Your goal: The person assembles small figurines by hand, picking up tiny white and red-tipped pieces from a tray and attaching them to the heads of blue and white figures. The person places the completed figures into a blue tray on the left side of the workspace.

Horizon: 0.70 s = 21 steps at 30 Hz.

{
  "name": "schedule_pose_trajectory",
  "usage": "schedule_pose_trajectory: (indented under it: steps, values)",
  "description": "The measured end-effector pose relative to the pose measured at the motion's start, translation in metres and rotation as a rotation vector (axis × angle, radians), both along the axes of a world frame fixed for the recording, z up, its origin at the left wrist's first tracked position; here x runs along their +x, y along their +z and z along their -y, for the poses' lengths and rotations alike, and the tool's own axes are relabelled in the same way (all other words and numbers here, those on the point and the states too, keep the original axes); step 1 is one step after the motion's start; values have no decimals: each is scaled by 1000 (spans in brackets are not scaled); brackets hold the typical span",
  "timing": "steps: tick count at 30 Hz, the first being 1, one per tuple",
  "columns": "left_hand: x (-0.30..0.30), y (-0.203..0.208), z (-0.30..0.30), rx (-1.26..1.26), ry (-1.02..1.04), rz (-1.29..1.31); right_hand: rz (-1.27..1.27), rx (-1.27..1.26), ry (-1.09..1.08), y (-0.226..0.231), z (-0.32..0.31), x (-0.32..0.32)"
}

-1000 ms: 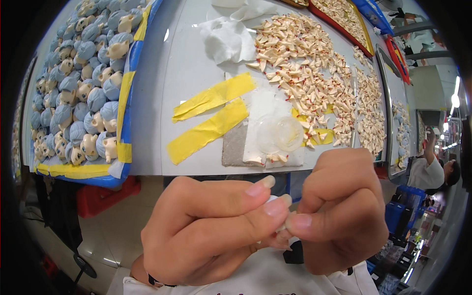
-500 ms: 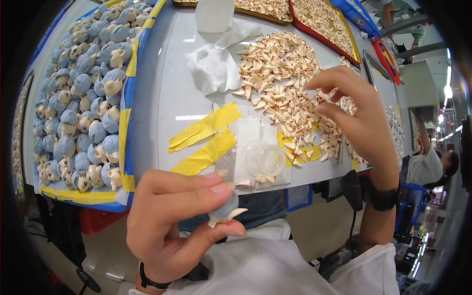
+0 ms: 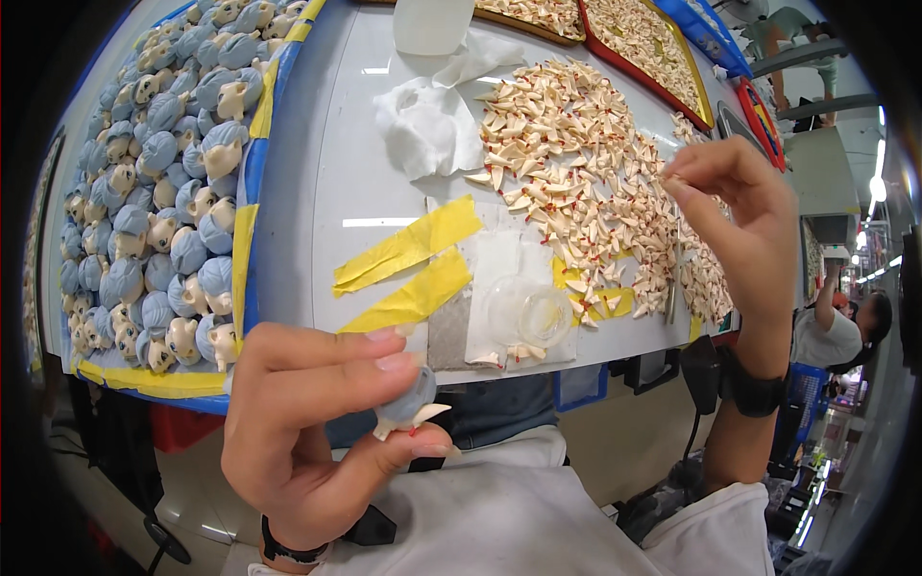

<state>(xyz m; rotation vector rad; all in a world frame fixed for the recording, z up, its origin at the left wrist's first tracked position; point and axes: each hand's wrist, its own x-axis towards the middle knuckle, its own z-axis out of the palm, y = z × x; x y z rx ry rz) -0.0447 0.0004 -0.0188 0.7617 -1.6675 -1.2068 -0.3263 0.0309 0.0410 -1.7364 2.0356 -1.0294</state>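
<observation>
My left hand [image 3: 298,422] is closed on a small doll head [image 3: 413,398] with blue-grey hair, pinched between thumb and fingers near the table's front edge. A cream pointed piece sticks out from the head beside my thumb, with a spot of red beneath it. My right hand [image 3: 735,206] is raised over the right side of a pile of small cream pointed pieces [image 3: 562,144] with red tips. Its thumb and forefinger meet in a pinch; whatever lies between them is too small to make out.
A blue tray edged with yellow tape [image 3: 246,259] holds many similar doll heads at left. A clear round dish [image 3: 543,317], yellow tape strips [image 3: 408,245] and white tissue [image 3: 423,125] lie mid-table. A red tray [image 3: 600,43] of pieces stands at the back. Another person [image 3: 831,331] is at right.
My right hand has moved right and up from the pile, its parted fingers closing to a pinch. My left hand, holding the doll head, has shifted slightly left.
</observation>
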Motion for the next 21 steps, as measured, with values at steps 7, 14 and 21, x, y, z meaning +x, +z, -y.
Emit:
schedule_pose_trajectory:
  steps: [7,14,21]
  values:
    - [4,1,-5,66,-40,-18,327,-10,-248,12,-39,12]
    - [10,-7,-2,-54,-155,52,286,-20,-190,-8,-44,12]
    - [13,-9,-5,-11,-94,-23,289,-124,-242,-1,-36,18]
